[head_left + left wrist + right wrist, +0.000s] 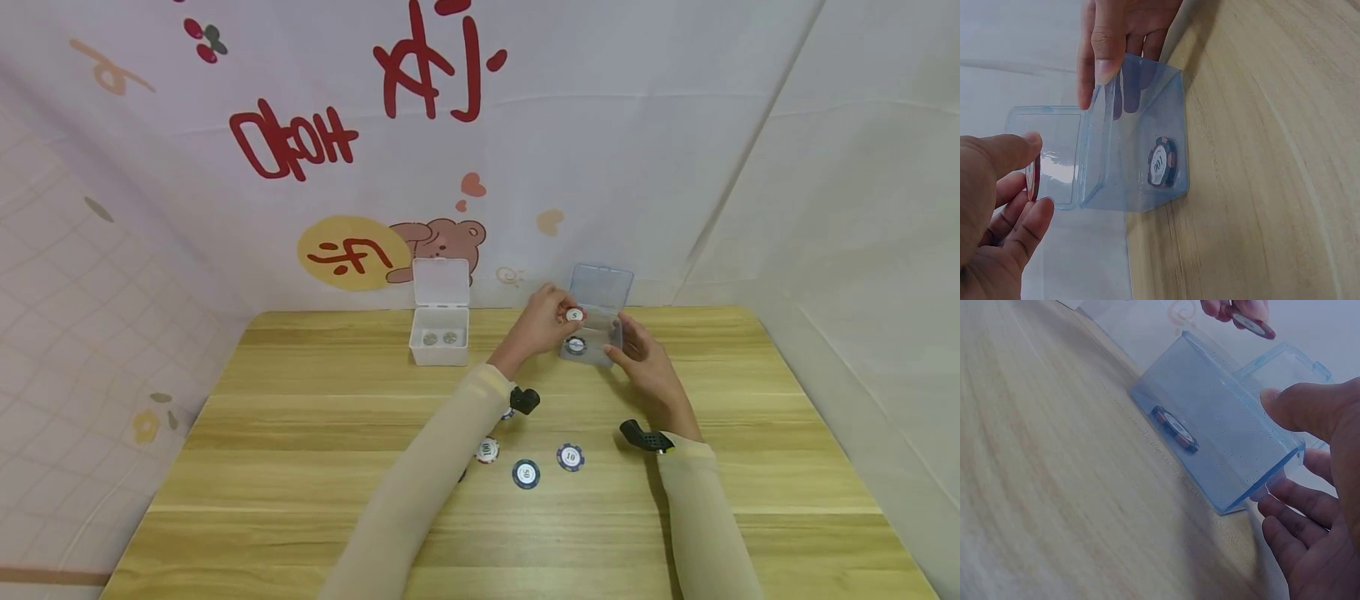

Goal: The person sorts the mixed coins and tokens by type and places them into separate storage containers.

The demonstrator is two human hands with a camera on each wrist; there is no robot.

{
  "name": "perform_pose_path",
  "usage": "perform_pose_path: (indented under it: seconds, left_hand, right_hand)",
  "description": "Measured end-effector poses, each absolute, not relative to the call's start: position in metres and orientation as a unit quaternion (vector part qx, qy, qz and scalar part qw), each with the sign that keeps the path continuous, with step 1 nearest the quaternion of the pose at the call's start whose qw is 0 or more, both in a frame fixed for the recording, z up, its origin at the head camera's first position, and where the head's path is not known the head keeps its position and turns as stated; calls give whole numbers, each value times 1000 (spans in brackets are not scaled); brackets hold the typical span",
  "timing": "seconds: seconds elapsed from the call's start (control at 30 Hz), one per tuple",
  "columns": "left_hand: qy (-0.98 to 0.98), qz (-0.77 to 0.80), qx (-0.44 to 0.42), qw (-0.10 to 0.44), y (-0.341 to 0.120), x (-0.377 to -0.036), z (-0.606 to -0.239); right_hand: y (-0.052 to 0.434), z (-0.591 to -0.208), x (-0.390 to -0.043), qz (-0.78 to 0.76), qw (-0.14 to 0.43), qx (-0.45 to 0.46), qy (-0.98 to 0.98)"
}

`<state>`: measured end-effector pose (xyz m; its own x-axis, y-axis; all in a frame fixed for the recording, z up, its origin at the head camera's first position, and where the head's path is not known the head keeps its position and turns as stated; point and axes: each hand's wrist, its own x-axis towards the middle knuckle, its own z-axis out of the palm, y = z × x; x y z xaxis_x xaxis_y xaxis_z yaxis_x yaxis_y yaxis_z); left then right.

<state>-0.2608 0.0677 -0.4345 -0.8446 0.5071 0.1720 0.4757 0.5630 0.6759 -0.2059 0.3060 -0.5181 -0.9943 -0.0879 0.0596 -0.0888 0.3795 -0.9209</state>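
Now, hands first:
Left hand (542,321): you pinch a red chip (574,315) on edge between thumb and fingertips, just above the blue box (597,333), so it can go in through the open top.
Right hand (647,360): your thumb and fingers grip the box's near end, bracing it on the surface (300,467).
Blue box: lid tipped back, one chip inside (1161,162) leaning against the wall.
Loose chips (527,473): lying near your forearms.
White box (440,334): open, well to the left, two chips inside.
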Motion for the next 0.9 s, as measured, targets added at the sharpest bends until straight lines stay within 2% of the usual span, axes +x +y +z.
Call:
perform_pose_path:
  seconds: [0.43,0.73,0.9]
  left_hand:
    - [900,355,250,33,77,-263,-440]
    - [907,344,242,18,69,-263,-442]
    - [903,348,249,27,60,-263,-443]
  right_hand:
    - [300,-516,-204,562,-10,56,-825]
    - [292,-490,-193,567,-26,44,-822]
    - [299,-502,-197,561,-19,50,-826]
